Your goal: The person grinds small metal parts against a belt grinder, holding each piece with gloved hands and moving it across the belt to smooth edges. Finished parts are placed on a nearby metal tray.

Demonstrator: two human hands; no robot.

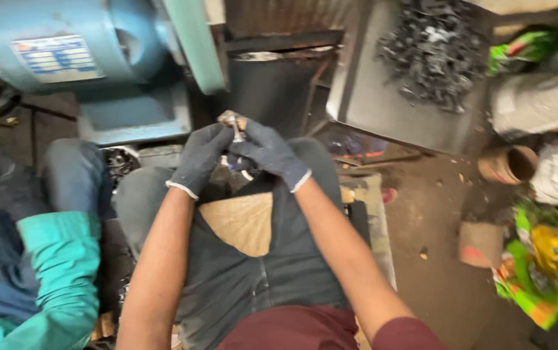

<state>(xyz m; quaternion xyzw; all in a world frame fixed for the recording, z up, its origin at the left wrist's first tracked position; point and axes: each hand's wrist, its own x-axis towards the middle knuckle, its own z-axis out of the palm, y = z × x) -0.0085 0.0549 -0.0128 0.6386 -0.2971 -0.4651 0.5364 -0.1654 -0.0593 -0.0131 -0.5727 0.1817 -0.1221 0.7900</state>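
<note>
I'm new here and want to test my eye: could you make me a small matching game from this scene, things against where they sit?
Things:
1. small metal part
2. pile of dark metal scraps
3. blue motor
4. brown paper patch

Places:
a. top left
b. on the lap
c. between left hand and right hand
d. on the grey tray, top right

Pairs: 1-c, 2-d, 3-a, 4-b
</note>
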